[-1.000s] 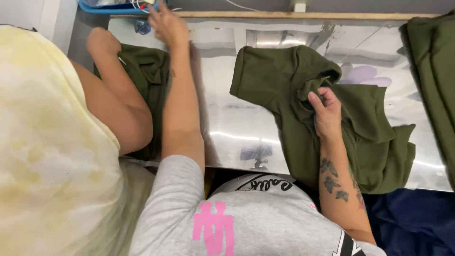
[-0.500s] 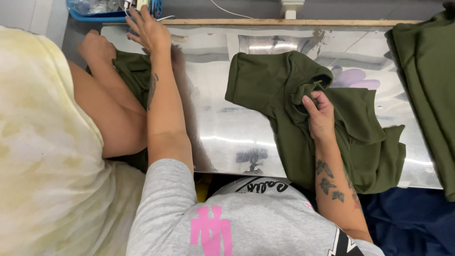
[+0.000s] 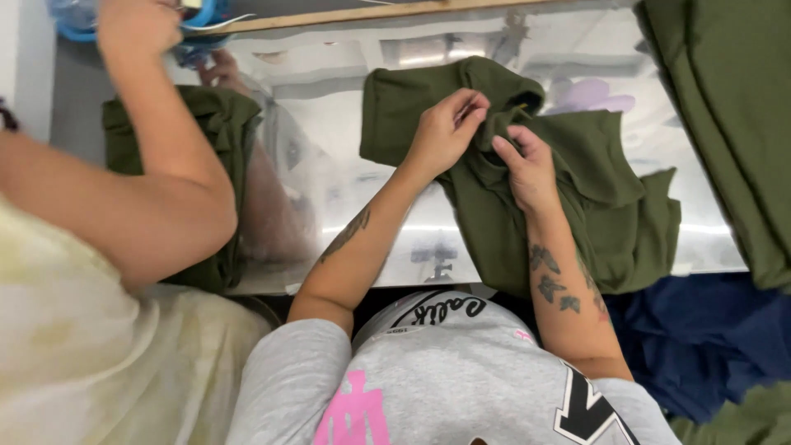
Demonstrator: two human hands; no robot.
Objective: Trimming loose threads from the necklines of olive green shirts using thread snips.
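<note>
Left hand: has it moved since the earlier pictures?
Yes. The left hand came from the blue tray at the table's far edge to the green shirt.

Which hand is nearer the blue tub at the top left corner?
Left. The left hand pinches the green garment mid-table, on the side towards the blue tub; the right hand grips the fabric farther away.

No screens or signs. Possible small yellow tag (image 3: pixel 521 106) at collar of olive-green fabric garment (image 3: pixel 527 214), roughly 1 o'clock from centre. Blue-rimmed clear plastic package (image 3: pixel 74 21) at 10 o'clock, contents unclear.
</note>
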